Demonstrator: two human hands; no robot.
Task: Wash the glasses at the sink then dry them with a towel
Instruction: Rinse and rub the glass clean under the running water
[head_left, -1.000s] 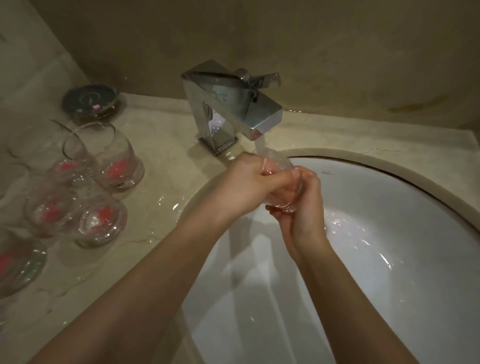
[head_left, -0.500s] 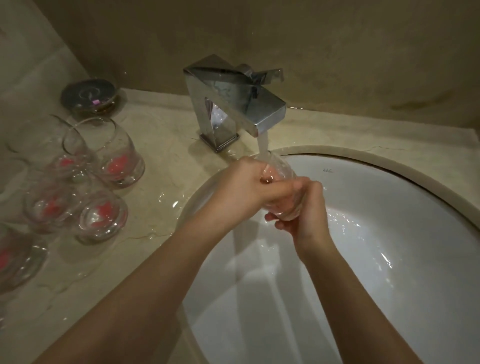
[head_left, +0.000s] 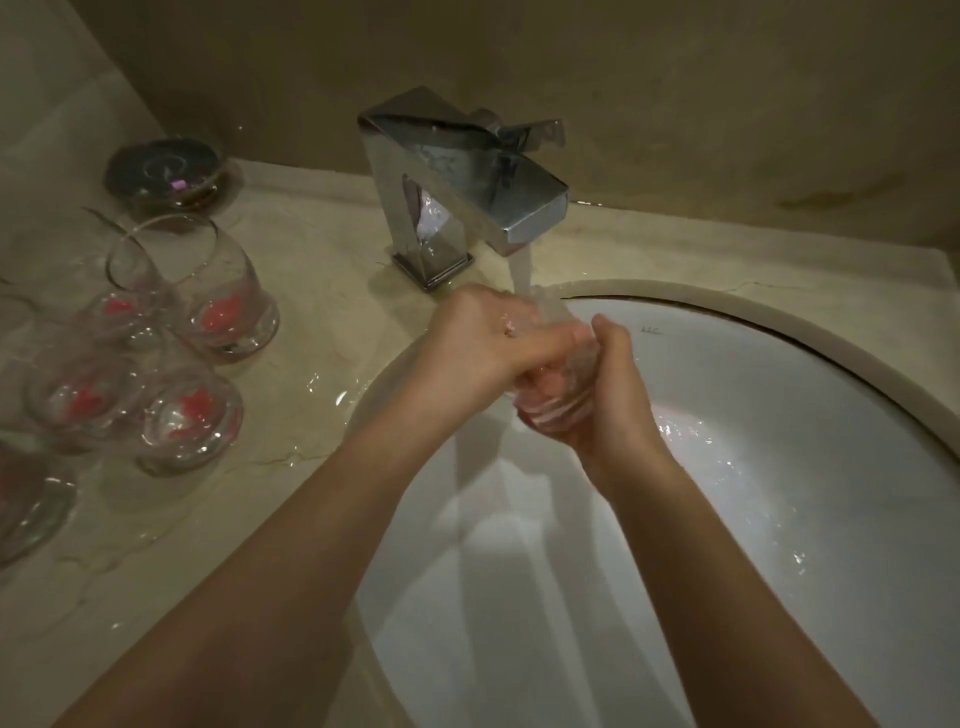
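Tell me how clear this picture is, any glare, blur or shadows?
Head view: dim, warm light; bright glints on the wet sink and counter; arm shadows cross the basin; the glasses at left look smeared and bent by the wide lens.

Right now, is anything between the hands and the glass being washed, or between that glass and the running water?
Nothing visible: left hand and right hand both grip the glass, directly under the faucet stream.

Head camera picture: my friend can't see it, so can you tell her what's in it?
Two hands, the left hand and the right hand, hold a clear glass under water running from a silver faucet over a white sink. More glasses with red at the bottom stand on the wet counter to the left.
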